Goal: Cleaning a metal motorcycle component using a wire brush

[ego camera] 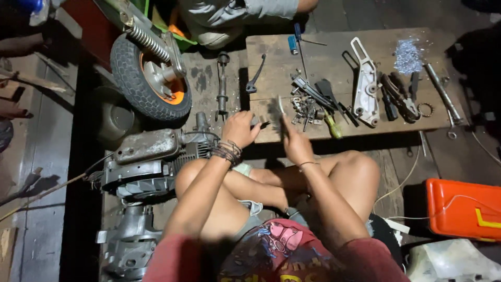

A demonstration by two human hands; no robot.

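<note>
A: What is the left hand [239,128] doing?

B: It hovers at the near edge of the worn wooden board [271,47], fingers curled, pinching a small dark part [264,124] at its fingertips.

A: And the right hand [295,142]?

B: Just beside the left, closed around a thin tool; its pale metal blade [281,105] sticks up above the knuckles. The motion blurs it, so I cannot tell what kind of tool it is.

A: What lies near them?

B: Just beyond the right hand, a heap of small metal nuts and bolts [304,108]. Farther off, a white metal bracket [365,86]. Beside the left wrist sits a grey engine block [148,156], with a small black tyre on an orange rim [151,78] beyond it.
</note>
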